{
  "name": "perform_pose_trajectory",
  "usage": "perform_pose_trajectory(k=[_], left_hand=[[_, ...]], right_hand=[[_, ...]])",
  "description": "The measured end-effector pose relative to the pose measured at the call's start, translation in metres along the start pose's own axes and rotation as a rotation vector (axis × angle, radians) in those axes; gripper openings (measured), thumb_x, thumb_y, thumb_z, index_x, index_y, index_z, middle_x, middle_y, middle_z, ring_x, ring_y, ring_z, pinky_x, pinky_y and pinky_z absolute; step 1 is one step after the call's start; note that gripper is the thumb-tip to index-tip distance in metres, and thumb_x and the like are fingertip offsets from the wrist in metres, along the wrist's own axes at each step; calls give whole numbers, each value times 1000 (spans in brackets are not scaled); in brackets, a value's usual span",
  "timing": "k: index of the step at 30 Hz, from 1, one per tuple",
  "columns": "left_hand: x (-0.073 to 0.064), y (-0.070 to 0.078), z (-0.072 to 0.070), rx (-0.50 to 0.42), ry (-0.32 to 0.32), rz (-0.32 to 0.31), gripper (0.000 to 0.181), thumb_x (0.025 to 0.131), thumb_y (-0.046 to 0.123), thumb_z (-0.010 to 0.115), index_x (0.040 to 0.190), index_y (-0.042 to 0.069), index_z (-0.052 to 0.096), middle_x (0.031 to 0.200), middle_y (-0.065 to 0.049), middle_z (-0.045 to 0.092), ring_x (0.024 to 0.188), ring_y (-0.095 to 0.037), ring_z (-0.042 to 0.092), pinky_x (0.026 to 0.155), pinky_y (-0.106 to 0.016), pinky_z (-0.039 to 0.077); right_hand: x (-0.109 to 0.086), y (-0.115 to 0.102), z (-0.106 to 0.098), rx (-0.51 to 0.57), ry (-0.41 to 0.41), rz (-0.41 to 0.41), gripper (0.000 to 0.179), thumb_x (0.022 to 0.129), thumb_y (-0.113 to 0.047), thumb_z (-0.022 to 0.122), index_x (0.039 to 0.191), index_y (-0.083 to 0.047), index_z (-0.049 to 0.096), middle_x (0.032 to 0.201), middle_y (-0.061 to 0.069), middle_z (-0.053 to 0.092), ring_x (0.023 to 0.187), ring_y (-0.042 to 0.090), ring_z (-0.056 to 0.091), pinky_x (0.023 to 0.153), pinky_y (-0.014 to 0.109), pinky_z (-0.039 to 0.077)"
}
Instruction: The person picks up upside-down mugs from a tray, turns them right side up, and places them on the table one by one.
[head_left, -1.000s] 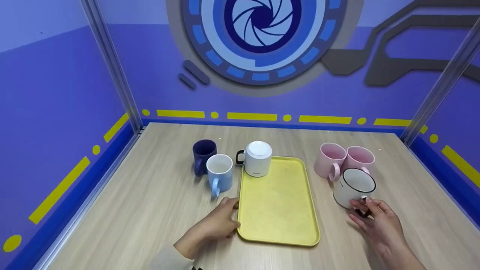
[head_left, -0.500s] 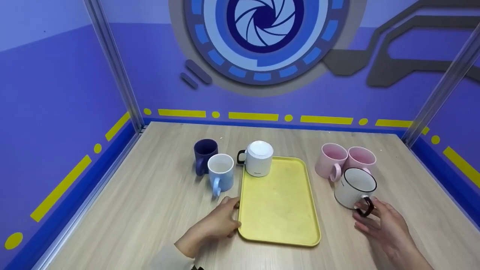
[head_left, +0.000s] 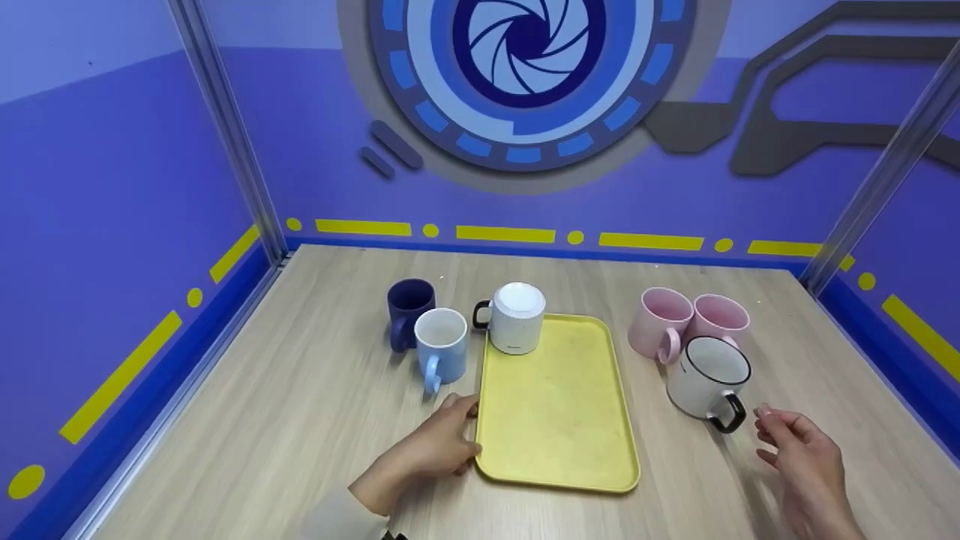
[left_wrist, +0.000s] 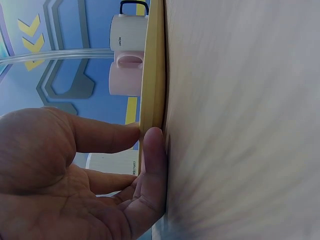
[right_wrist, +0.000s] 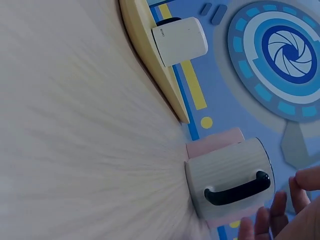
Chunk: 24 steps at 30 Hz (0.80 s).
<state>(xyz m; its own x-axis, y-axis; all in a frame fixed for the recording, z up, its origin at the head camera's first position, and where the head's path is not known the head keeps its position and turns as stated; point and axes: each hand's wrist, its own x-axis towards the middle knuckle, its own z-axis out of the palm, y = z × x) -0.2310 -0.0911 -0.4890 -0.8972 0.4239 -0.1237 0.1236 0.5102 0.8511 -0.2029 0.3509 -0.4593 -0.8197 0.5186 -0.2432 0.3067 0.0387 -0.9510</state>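
My left hand [head_left: 431, 446] holds the left edge of a yellow tray [head_left: 559, 412], its thumb and fingertips right at the rim [left_wrist: 152, 90] in the left wrist view. Upside down on the tray's far left corner stands a white mug [head_left: 517, 319] with a black handle. My right hand [head_left: 810, 457] hovers to the right of a white mug with a black rim [head_left: 697, 390], apart from its black handle [right_wrist: 237, 192]. Nothing is between the right hand's loosely bent fingers. This mug stands upright on the table.
Left of the tray stand a dark blue mug [head_left: 410, 300] and a light blue mug [head_left: 441, 349]. Behind the black-rimmed mug are two pink mugs [head_left: 658, 330], side by side. Blue panels [head_left: 480, 202] enclose the wooden table [head_left: 300, 390] at the back and sides.
My right hand has let go of the black-rimmed mug's handle and drawn back to the right. The left hand, tray and mugs stay in place.
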Motion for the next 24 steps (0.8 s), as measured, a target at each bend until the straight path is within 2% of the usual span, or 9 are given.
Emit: perform_pose_trajectory(k=[5, 10, 13, 15, 18, 21, 24], left_hand=[[0, 0, -1, 15, 6, -2, 73, 90, -4, 66, 156, -3, 34, 132, -18, 47, 65, -13, 56, 51, -22, 52], [0, 1, 0, 18, 19, 0, 73, 88, -5, 65, 155, -3, 36, 130, -18, 48, 63, -13, 57, 51, -22, 52], [0, 1, 1, 26, 24, 5, 73, 88, -5, 65, 155, -4, 36, 130, -18, 48, 62, -13, 57, 51, -23, 52], [-1, 0, 1, 33, 26, 8, 74, 88, -5, 66, 155, -5, 36, 130, -19, 48, 62, -13, 57, 51, -23, 53], [-1, 0, 1, 36, 27, 16, 75, 87, -5, 66, 155, -6, 35, 130, -19, 49, 63, -14, 57, 52, -24, 53], [-1, 0, 0, 30, 26, 17, 75, 86, -6, 66, 155, -5, 36, 129, -18, 48, 64, -14, 57, 52, -24, 53], [-1, 0, 0, 33, 25, 11, 74, 86, -5, 66, 155, -4, 37, 128, -17, 48, 66, -14, 56, 52, -24, 52]], right_hand=[[-5, -1, 2, -60, -24, 6, 33, 109, -41, 49, 103, -15, 68, 80, -14, 60, 86, 10, 54, 74, 25, 52], [-10, 0, 1, -97, -104, 34, 56, 112, -48, 33, 82, -15, 67, 71, -7, 57, 71, 11, 53, 69, 28, 51], [-12, 0, 1, -116, -153, 37, 57, 112, -48, 30, 77, -14, 60, 69, -6, 54, 68, 10, 51, 67, 28, 50], [-13, -1, 3, -120, -183, 32, 51, 113, -44, 30, 84, -11, 57, 69, -6, 53, 69, 11, 51, 66, 28, 49], [-12, -1, 7, -101, -218, 24, 32, 114, -30, 34, 106, -6, 53, 72, -5, 54, 70, 11, 51, 66, 29, 49], [-12, -1, 12, -82, -221, 26, 17, 112, -16, 40, 125, -7, 47, 75, -5, 58, 70, 11, 53, 66, 29, 50], [-14, 0, 15, -65, -222, 22, 18, 110, -13, 48, 127, -8, 49, 77, -5, 62, 71, 11, 55, 66, 29, 52]])
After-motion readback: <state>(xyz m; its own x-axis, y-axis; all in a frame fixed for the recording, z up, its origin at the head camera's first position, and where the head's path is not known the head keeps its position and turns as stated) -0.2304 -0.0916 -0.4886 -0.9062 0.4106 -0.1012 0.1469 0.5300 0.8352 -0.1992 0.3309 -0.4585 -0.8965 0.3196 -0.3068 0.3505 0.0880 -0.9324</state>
